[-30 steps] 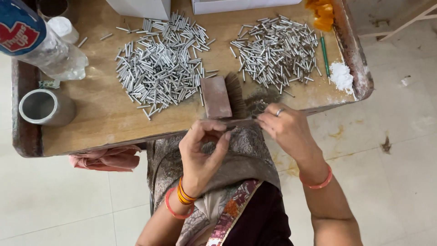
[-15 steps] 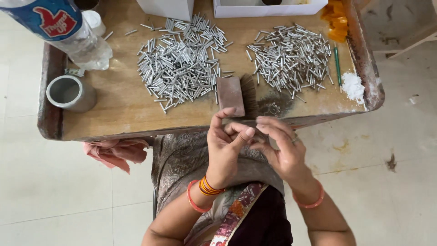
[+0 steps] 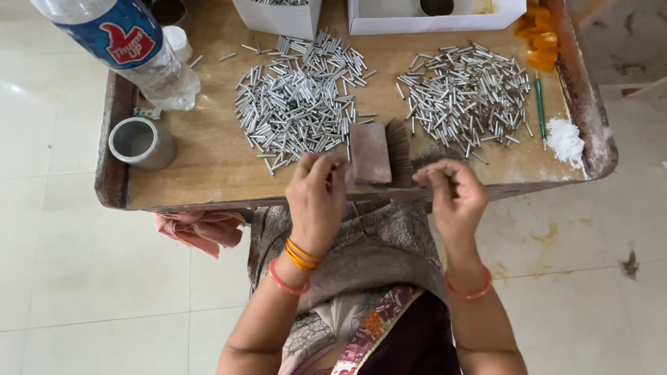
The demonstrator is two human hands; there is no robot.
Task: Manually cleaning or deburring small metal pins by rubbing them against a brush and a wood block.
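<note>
1. the left pile of small metal tubes (image 3: 300, 104) lies on the tabletop (image 3: 208, 167), just past the pink block (image 3: 369, 153) and to its left. the tubes point every way, so there is no one long side.
2. the left hand (image 3: 316, 194) is at the near edge of that pile, right beside the block. its fingers (image 3: 321, 164) are pinched together; something tiny may be in them, but i cannot tell.
3. the right hand (image 3: 453, 194) is on the other side of the block, near the right pile of tubes (image 3: 464, 94). its fingers (image 3: 436, 173) are curled together too; what they hold is hidden.
4. the left hand is closer to its pile.
5. far left of the block stand a metal cup (image 3: 141, 142) and a plastic bottle (image 3: 132, 48).
</note>
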